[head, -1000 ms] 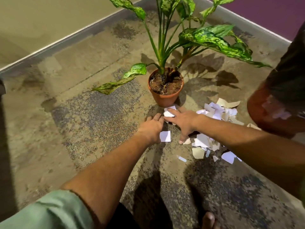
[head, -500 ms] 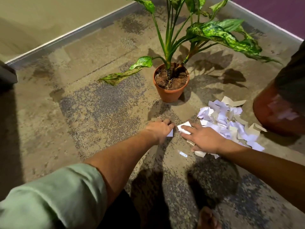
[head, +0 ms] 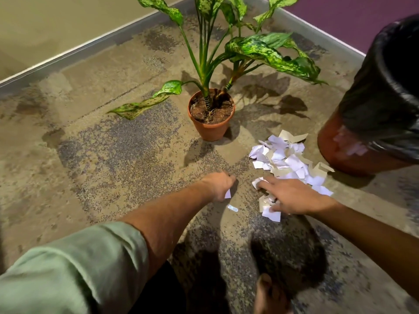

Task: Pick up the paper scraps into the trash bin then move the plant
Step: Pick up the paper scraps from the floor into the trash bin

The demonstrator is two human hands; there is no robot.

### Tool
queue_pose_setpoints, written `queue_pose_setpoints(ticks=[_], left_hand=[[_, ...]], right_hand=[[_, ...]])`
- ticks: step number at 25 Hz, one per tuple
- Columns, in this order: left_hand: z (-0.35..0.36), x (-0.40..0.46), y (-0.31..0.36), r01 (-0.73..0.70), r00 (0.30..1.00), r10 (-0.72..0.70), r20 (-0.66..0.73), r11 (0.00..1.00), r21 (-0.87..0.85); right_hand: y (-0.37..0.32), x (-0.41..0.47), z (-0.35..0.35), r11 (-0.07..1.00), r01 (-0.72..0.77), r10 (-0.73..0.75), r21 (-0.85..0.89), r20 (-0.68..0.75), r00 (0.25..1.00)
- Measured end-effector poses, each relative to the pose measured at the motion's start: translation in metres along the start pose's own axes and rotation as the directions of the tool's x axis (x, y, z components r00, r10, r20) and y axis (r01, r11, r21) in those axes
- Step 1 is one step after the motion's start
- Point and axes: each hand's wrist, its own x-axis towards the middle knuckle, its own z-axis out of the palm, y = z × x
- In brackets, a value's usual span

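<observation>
Floor: mottled tan and grey carpet, bounded by a pale skirting strip at the far walls. On it stood a potted plant in a terracotta pot, and a trash bin lined with a black bag. A heap of paper scraps lay between them; one small scrap lay apart.

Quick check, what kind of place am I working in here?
Probably an indoor room corner, maybe an office or hallway: worn carpet meets a baseboard along two walls, with a potted plant and a lined bin standing on the floor.
</observation>
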Motion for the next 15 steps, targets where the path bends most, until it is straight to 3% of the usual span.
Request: queue_pose_setpoints(ticks=[2, 4, 10, 15], left_hand=[[0.002, 0.003, 0.007, -0.056, 0.998, 0.057, 0.028, 0.998, -0.04], [0.004, 0.004, 0.013, -0.11, 0.992, 0.111, 0.054, 0.994, -0.025], [0.01, 0.0, 0.025, -0.23, 0.973, 0.222, 0.063, 0.952, 0.203], [0.006, -0.004, 0.03, -0.292, 0.956, 0.271, 0.109, 0.896, 0.335]], right_hand=[[-0.008, -0.006, 0.007, 1.0, -0.011, 0.015, -0.028, 0.139, 0.99], [-0.015, -0.004, 0.01, 0.998, -0.012, 0.024, -0.063, 0.189, 0.982], [-0.025, -0.001, 0.032, 0.983, 0.078, -0.078, -0.167, 0.007, 0.997], [-0.03, -0.009, 0.031, 0.988, 0.096, -0.099, -0.122, -0.022, 0.995]])
